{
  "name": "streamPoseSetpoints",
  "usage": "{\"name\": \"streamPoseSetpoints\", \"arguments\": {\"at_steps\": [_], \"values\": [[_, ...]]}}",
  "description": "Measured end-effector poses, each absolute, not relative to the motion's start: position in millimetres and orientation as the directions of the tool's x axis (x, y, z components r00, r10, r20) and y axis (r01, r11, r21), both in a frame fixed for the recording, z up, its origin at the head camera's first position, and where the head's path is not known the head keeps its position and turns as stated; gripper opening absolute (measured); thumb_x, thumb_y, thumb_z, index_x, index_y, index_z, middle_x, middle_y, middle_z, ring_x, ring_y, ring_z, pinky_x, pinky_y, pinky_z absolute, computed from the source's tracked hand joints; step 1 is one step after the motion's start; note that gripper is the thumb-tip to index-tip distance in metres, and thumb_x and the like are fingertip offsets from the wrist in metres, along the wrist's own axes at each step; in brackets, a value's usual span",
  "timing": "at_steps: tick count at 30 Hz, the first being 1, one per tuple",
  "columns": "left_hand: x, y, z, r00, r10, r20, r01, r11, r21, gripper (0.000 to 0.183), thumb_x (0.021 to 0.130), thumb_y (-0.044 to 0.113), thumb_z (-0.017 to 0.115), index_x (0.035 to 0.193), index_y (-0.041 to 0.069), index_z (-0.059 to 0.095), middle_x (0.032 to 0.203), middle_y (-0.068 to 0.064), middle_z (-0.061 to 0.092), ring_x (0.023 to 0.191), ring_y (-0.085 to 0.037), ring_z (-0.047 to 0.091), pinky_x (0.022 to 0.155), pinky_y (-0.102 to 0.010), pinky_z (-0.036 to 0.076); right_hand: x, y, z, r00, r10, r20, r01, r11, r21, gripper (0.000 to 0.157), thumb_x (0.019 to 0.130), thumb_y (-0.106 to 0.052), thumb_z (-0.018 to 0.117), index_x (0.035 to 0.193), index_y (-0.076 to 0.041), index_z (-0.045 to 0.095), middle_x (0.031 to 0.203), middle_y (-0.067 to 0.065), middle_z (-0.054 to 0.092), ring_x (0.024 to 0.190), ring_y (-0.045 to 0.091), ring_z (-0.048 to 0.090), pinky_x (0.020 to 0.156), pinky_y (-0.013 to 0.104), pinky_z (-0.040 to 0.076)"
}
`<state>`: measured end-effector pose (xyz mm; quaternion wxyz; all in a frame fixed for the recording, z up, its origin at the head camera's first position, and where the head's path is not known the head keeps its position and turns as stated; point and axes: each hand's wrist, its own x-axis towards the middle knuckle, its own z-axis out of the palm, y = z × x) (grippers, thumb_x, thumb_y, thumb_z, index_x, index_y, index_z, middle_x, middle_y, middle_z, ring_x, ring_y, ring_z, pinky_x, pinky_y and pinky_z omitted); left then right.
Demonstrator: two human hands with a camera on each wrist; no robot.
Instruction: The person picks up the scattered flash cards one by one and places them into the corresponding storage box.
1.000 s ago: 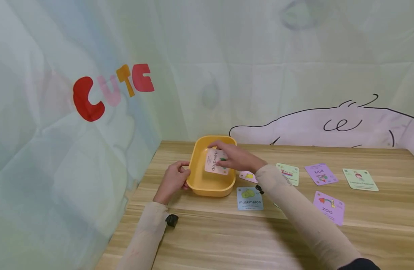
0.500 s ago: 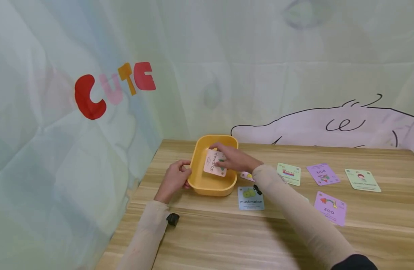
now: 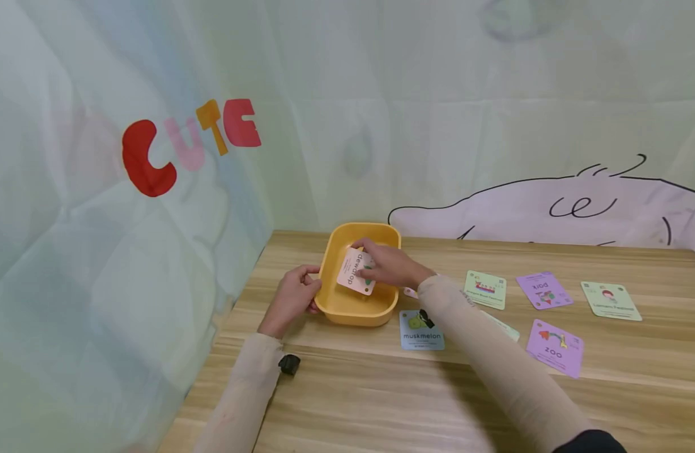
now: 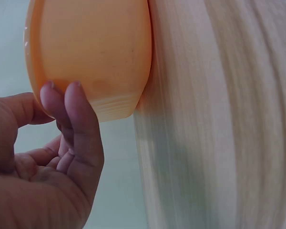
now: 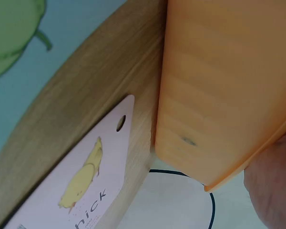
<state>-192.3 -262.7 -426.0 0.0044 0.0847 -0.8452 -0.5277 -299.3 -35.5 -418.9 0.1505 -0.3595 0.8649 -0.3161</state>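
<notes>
My left hand (image 3: 292, 298) pinches the left rim of a yellow plastic bin (image 3: 355, 319) standing on the table. In the left wrist view, the thumb is at the rim and two fingertips press the outer wall of the bin (image 4: 93, 47). Reaching over the right rim, my right hand (image 3: 391, 265) holds a pink "dewdrop" card (image 3: 350, 269) inside the bin, word side up. Its fingers cover the card's right part. The right wrist view has only the edge of that hand (image 5: 274, 183) beyond the bin wall.
A blue "muskmelon" card (image 3: 422, 340) and a pink chick card (image 5: 97, 171) lie just right of the bin. Farther right are green cards, including a "Lantern Festival" card (image 3: 610, 301), and purple "park" (image 3: 544, 290) and "zoo" (image 3: 554, 348) cards. A printed cloth backdrop (image 3: 336, 126) borders the table.
The dewdrop card has tilted and shifted slightly left within the bin, with my right hand still holding it. My left hand stays on the rim. The head view has shifted a little.
</notes>
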Motion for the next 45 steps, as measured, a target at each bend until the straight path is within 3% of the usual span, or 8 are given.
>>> {"name": "streamPoseSetpoints", "arguments": {"at_steps": [18,36,45], "values": [[-186.5,-263.1,-429.0,-0.98,-0.153,-0.124,-0.178,0.422,0.889,0.038,0.099,0.01,0.056,0.136,0.003,0.058,0.088,-0.014,0.061,0.056,-0.018,0.062,0.054,-0.032,0.058,-293.0,-43.0,-426.1,-0.747,-0.664,-0.041,-0.501,0.602,-0.622,0.065,0.094,-0.04,0.07,0.149,-0.025,0.039,0.119,0.002,0.065,0.097,0.021,0.059,0.091,0.037,0.051],[-193.7,-262.5,-427.3,-0.987,-0.134,-0.086,-0.136,0.429,0.893,0.038,0.098,0.007,0.056,0.136,-0.001,0.057,0.087,-0.016,0.061,0.053,-0.016,0.061,0.051,-0.031,0.057,-294.6,-44.4,-426.3,-0.788,-0.616,-0.016,-0.475,0.623,-0.621,0.082,0.08,-0.061,0.075,0.146,-0.025,0.041,0.107,-0.001,0.064,0.092,0.021,0.058,0.082,0.035,0.047],[-191.8,-261.6,-425.3,-0.987,-0.133,-0.093,-0.141,0.412,0.9,0.039,0.098,0.007,0.056,0.136,-0.001,0.057,0.085,-0.014,0.06,0.052,-0.015,0.06,0.051,-0.032,0.057,-292.5,-45.4,-425.3,-0.793,-0.609,-0.01,-0.471,0.624,-0.624,0.083,0.081,-0.058,0.076,0.148,-0.023,0.041,0.115,-0.001,0.064,0.098,0.021,0.057,0.09,0.039,0.047]]}}
